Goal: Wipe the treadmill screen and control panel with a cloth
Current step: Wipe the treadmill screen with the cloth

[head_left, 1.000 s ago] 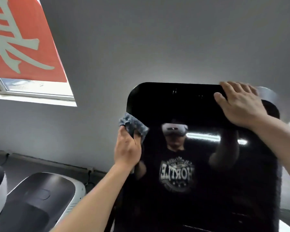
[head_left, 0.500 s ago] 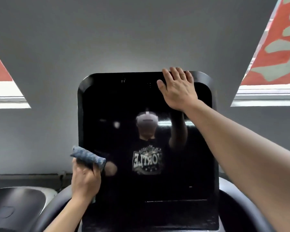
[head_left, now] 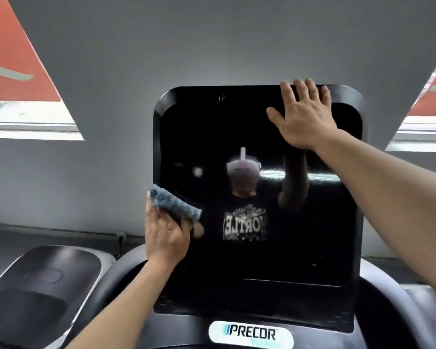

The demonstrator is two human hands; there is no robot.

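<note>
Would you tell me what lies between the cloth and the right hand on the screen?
In the head view, only bare black screen, carrying reflections, separates the cloth from the right hand.

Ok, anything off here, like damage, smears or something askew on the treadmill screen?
Nothing stands out. The screen is dark, glossy and uncracked. The left hand presses the folded cloth at its left edge; the right hand lies flat near the top.

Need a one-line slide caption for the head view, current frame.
Left hand holds a grey cloth at the left edge of the black treadmill screen while the right hand rests flat near its top.
</note>
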